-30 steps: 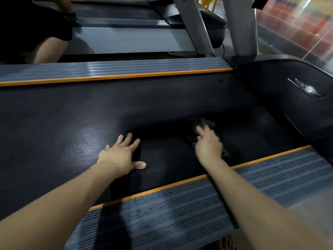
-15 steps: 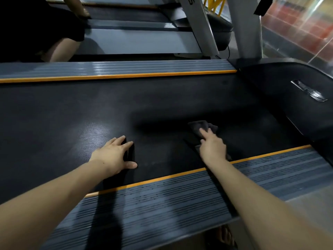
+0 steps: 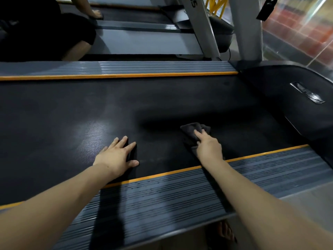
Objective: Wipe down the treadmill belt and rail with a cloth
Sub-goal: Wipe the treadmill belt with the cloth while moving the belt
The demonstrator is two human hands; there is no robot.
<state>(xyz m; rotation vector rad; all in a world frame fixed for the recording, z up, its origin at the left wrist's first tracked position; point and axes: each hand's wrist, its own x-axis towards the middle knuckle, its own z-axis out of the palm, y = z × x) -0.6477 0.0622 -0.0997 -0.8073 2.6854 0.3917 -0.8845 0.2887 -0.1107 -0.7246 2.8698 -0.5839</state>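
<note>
We have our right hand (image 3: 209, 147) pressed flat on the dark cloth (image 3: 193, 131), fingers straight and spread over it rather than curled round it, so the palm's weight goes into the wipe. The cloth lies on the black treadmill belt (image 3: 126, 109), right of centre and near the orange-edged near rail (image 3: 180, 192), bunched a little beyond the fingertips. Our left hand (image 3: 117, 156) rests open on the belt to the left, fingers straight and splayed, holding nothing; we judge it is there to prop us as we lean over. The far rail (image 3: 126, 67) runs along the far side of the belt, and the black motor cover (image 3: 288, 98) rises at the right. Beyond, another person (image 3: 45, 29) crouches by a second treadmill (image 3: 144, 38). We judge the belt is the part in hand, with the near rail not yet being wiped
</note>
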